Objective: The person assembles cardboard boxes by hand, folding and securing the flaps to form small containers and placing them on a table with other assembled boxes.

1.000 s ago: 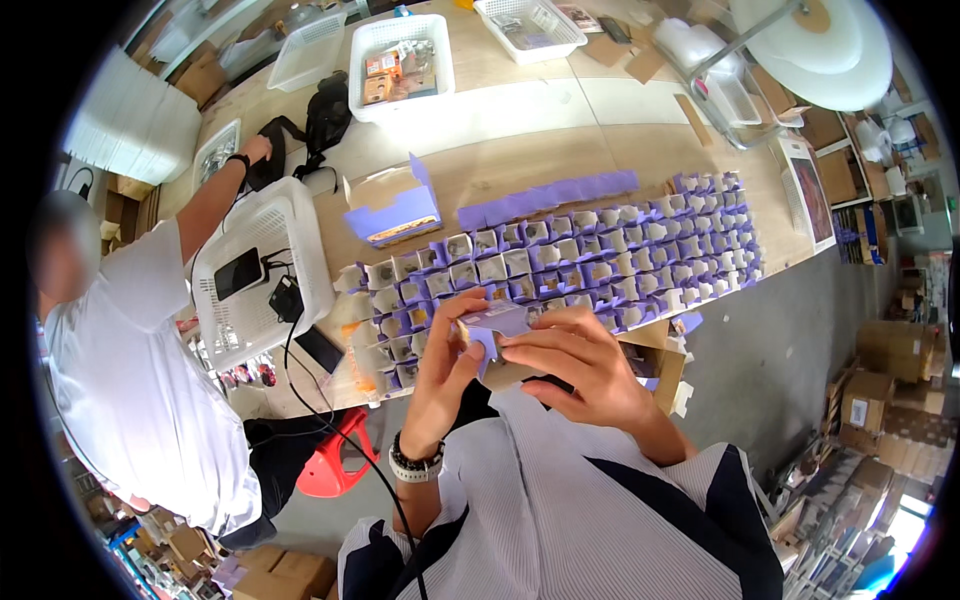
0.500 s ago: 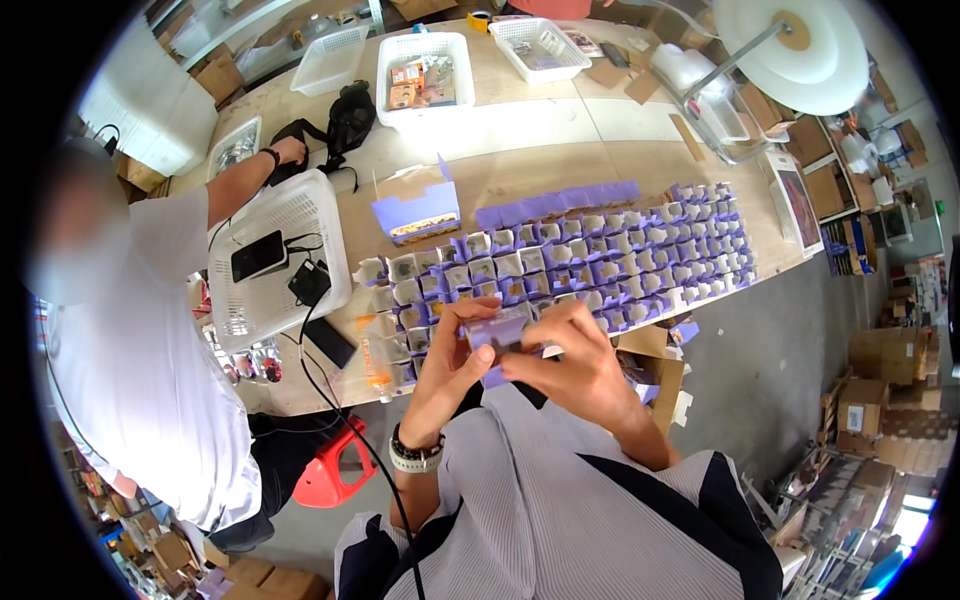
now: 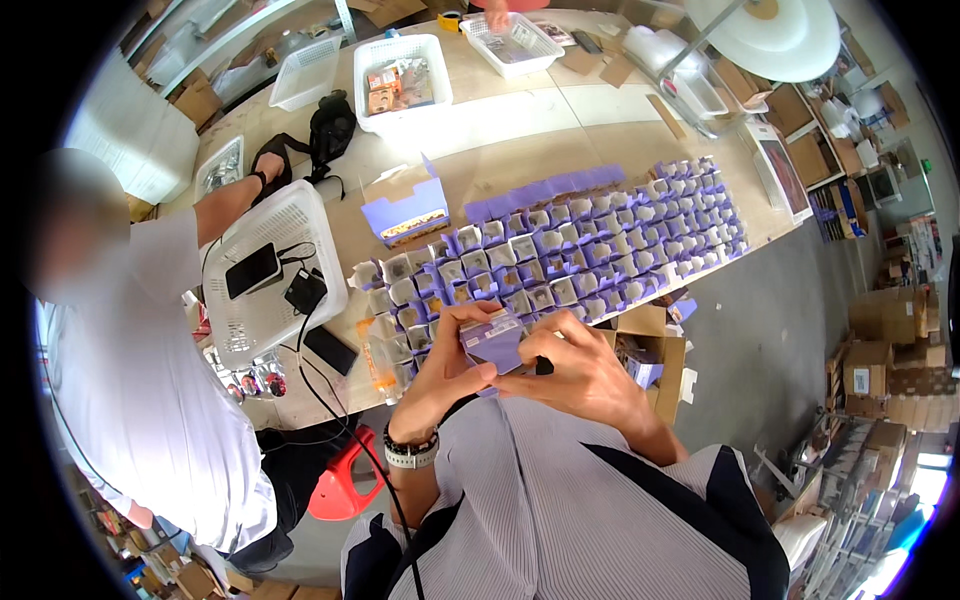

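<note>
A small purple cardboard box [image 3: 495,342] is held in front of my chest, one broad face toward me. My left hand [image 3: 447,372] grips its left side, fingers behind and thumb at the lower edge. My right hand [image 3: 578,372] pinches its right lower corner with curled fingers; what those fingertips press is partly hidden. Just beyond, rows of small open purple boxes [image 3: 545,245] with pale insides stand packed together on the table. A larger purple display carton [image 3: 405,215] with its lid up stands behind their left end.
A white basket [image 3: 335,265] with a phone and cables stands at left, beside a co-worker in a white shirt [image 3: 150,370]. An orange-labelled bottle [image 3: 378,362] lies near the table edge. Below the table's right side is an open cardboard carton [image 3: 668,375]. A red stool [image 3: 345,480] stands lower left.
The purple box has turned so that its broad face shows toward me. My right hand's fingers have shifted down to its lower corner. A hand now reaches into the far basket.
</note>
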Action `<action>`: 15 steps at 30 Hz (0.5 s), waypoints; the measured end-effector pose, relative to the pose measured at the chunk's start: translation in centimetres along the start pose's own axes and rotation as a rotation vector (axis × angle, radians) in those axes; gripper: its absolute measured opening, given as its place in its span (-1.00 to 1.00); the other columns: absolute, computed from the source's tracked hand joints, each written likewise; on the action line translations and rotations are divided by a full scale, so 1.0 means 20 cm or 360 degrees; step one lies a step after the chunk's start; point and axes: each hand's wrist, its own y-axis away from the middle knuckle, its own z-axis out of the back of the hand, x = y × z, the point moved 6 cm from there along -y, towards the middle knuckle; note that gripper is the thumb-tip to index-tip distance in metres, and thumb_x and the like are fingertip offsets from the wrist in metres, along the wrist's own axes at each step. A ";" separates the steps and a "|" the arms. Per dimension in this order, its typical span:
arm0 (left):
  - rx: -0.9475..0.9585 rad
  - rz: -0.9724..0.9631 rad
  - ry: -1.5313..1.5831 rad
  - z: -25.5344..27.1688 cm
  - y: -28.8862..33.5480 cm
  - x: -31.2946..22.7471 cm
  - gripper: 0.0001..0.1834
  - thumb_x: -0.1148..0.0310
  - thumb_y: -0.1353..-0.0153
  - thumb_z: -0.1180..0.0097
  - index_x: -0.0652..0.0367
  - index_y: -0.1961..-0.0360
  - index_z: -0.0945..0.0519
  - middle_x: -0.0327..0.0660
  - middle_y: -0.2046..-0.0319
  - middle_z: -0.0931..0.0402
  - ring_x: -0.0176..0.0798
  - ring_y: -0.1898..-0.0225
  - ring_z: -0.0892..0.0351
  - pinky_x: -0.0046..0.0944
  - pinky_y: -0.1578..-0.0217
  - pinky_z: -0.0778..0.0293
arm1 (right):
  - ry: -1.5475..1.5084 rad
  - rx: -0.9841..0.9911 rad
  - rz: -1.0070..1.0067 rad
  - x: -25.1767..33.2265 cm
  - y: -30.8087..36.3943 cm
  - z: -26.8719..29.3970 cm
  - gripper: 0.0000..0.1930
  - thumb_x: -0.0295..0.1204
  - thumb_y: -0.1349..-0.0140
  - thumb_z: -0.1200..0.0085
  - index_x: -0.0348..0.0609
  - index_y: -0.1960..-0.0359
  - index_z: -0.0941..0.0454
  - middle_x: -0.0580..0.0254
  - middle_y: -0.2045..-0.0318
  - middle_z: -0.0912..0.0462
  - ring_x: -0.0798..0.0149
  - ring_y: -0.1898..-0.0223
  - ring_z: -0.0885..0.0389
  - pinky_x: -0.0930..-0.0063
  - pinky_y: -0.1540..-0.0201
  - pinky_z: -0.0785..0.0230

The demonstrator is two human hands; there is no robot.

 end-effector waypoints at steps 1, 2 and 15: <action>-0.0014 0.0022 -0.0038 0.00 0.00 0.01 -0.18 -0.16 -0.21 -0.30 0.12 -0.30 -0.29 0.02 -0.42 -0.16 -0.05 -0.43 -0.27 -0.01 -0.35 -0.33 | -0.0002 0.0037 0.0013 0.01 0.01 -0.01 -0.66 -0.43 0.21 -0.61 0.03 0.31 -0.81 0.39 0.26 -0.50 0.21 0.16 -0.54 0.35 0.23 -0.51; 0.0001 -0.0005 0.0023 0.01 0.00 0.02 -0.18 -0.16 -0.22 -0.29 0.11 -0.31 -0.28 0.02 -0.43 -0.15 -0.05 -0.44 -0.26 -0.01 -0.35 -0.33 | -0.0043 -0.0030 -0.0041 0.00 0.01 0.00 -0.66 -0.43 0.16 -0.58 0.06 0.26 -0.80 0.41 0.24 -0.50 0.22 0.17 -0.53 0.36 0.24 -0.52; -0.0333 -0.0253 -0.0136 0.01 0.02 0.05 -0.48 0.20 -0.37 -0.22 0.15 -0.25 -0.36 -0.08 -0.34 -0.36 -0.15 -0.37 -0.36 -0.13 -0.31 -0.35 | -0.0121 -0.0413 -0.0305 -0.04 0.04 -0.11 -0.40 -0.56 0.01 -0.50 -0.09 -0.13 -0.58 0.21 -0.08 -0.62 0.06 0.08 -0.62 0.27 0.10 -0.54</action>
